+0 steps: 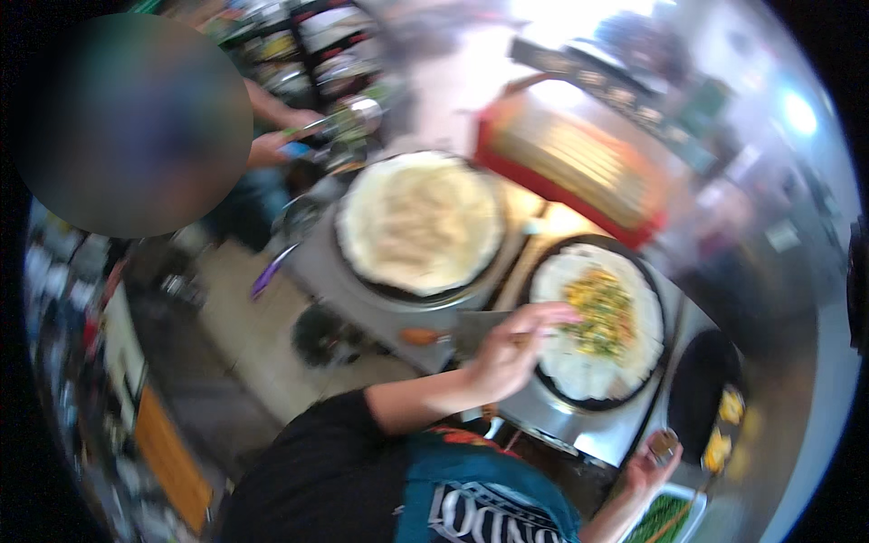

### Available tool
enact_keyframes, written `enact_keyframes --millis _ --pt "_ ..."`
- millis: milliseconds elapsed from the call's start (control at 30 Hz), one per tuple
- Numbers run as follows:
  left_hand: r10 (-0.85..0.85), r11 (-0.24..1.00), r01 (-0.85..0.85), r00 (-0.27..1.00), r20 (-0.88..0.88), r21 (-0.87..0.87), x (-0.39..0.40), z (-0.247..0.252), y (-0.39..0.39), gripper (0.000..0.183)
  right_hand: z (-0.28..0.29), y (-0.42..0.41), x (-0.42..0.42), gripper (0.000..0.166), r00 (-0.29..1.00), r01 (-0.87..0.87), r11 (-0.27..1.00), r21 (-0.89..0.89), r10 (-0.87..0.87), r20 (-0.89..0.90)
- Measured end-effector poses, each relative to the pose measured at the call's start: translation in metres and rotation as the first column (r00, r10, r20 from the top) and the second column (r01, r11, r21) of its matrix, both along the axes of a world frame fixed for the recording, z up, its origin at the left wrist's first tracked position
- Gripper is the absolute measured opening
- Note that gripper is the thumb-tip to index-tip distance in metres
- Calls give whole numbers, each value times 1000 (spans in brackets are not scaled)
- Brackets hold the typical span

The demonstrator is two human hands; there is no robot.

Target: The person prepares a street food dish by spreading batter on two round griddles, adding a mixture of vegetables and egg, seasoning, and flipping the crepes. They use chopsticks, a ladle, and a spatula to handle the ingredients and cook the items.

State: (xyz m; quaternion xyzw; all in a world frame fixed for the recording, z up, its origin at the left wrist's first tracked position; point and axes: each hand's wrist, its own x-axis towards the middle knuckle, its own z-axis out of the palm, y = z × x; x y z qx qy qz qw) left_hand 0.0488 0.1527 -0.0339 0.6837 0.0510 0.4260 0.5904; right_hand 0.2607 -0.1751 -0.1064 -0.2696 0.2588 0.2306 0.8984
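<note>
My left hand (506, 356) reaches over the near edge of the right round griddle (660, 366), blurred by motion. Its fingertips are close together above a pale flatbread (577, 380) topped with a yellow and green chopped filling (601, 312). Whether something small is pinched there is unclear. Just left of that hand, a flat grey blade (472, 329) and an orange handle (424, 336) rest at the counter edge; they look like one scraper. At lower right, my right hand (648, 468) holds a small round container (664, 446) with a brown top or contents.
Another pale flatbread (421, 224) covers the left griddle. Behind stands a red-edged box (570, 163). A black oval surface (703, 394), yellow food pieces (718, 451) and a tray of chopped greens (662, 516) lie right. A co-worker's hands (278, 142) hold a utensil at left.
</note>
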Motion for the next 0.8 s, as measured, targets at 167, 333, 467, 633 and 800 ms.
enact_keyframes --millis 167,333,467,633,800 --pt "49 975 -34 997 62 -218 -5 0 -1 37 15 22 -2 43 995 67 993 95 -59 -80" --pt "-24 979 37 997 68 -201 6 6 -5 37 20 20 -11 47 993 100 991 93 -94 -69" --pt "-35 977 44 998 48 -208 10 4 -6 36 18 18 -15 49 992 112 991 77 -107 -72" --pt "-26 978 33 999 35 -208 13 0 -4 36 11 16 -10 45 985 139 987 82 -129 -118" --pt "-2 977 5 1000 14 -214 17 -1 -2 37 11 23 -6 51 992 100 991 88 -92 -87"
